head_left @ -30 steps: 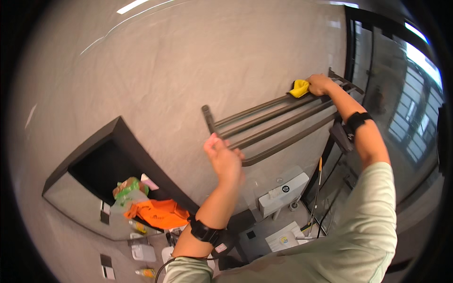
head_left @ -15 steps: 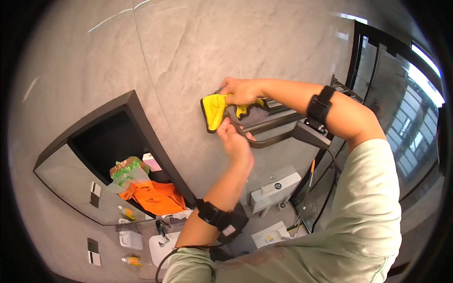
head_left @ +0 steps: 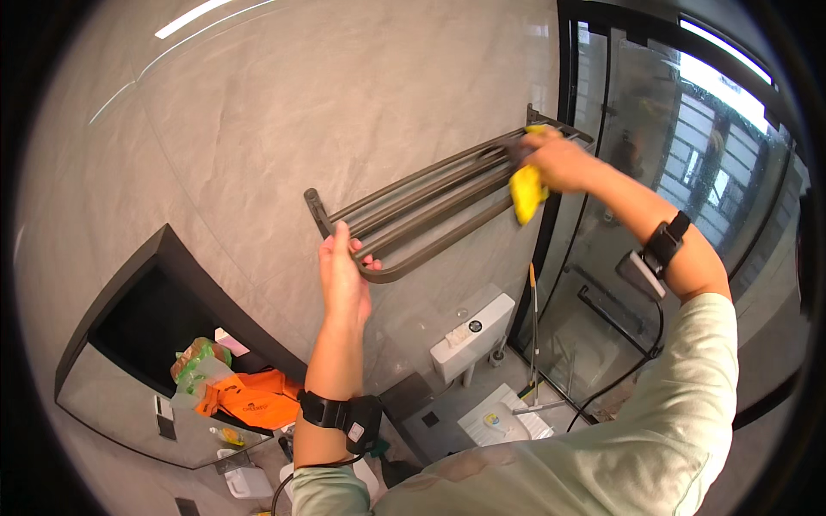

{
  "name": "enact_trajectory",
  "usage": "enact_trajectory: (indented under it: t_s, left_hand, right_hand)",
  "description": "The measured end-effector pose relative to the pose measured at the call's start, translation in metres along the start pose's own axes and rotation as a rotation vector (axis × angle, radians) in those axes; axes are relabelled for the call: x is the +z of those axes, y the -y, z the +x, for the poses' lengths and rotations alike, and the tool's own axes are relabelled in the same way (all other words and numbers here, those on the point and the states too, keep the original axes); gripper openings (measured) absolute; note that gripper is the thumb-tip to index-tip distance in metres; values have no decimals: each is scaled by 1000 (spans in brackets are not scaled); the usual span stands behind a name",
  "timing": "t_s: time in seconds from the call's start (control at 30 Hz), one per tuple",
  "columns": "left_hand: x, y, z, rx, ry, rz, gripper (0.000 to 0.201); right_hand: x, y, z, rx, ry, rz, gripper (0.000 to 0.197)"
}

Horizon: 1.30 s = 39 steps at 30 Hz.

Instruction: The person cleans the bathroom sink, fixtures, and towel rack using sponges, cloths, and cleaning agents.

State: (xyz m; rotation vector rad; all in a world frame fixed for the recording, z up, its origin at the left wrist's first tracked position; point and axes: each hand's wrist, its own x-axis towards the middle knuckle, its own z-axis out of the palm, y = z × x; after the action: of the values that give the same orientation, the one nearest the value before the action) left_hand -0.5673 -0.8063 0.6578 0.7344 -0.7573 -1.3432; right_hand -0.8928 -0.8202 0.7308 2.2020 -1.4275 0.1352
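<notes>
A dark metal towel rack (head_left: 391,273) with several parallel bars is fixed to the grey wall. My left hand (head_left: 342,271) grips the rack's near left end, thumb up along the corner and fingers curled beneath. Toward the far right end, my right hand (head_left: 559,163) presses a yellow and grey cloth (head_left: 527,193) onto the bars. A yellow flap of the cloth hangs below that hand, slightly blurred. Parts of the right fingers are hidden behind the cloth.
A dark-framed cabinet (head_left: 202,279) with a mirror hangs at left, holding an orange bag (head_left: 254,400). Below the rack are a white toilet tank (head_left: 471,337) and a stick with an orange handle (head_left: 533,284). A black-framed glass partition (head_left: 568,284) stands on the right.
My right hand has carried the cloth from the rack's left end to its far right end. My left hand now holds the left corner, and the view has shifted, showing more of the rack.
</notes>
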Motion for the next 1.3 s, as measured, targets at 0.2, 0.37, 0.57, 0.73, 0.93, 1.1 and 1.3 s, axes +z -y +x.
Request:
enact_trajectory:
  t_s: [0.2, 0.37, 0.57, 0.73, 0.93, 1.1, 1.3]
  left_hand:
    - [9, 5, 5, 19, -53, 51, 12]
    - [-5, 8, 12, 64, -135, 91, 14]
    - [5, 2, 0, 80, -52, 12, 27]
    - [0, 1, 2, 106, -96, 61, 24]
    - [3, 4, -2, 126, -37, 12, 22]
    - [-3, 1, -4, 153, -69, 18, 22]
    - [4, 7, -3, 116, -2, 7, 23]
  right_hand:
    - [47, -83, -22, 191, -130, 101, 32]
    - [26, 66, 50, -378, -222, 603, 44]
    - [-14, 134, 69, -713, -153, 579, 42]
    - [24, 68, 77, -565, -115, 564, 41]
    - [72, -70, 78, 27, 77, 429, 37]
    - [99, -169, 76, 605, 168, -84, 27]
    - [118, -193, 82, 650, 315, 236, 36]
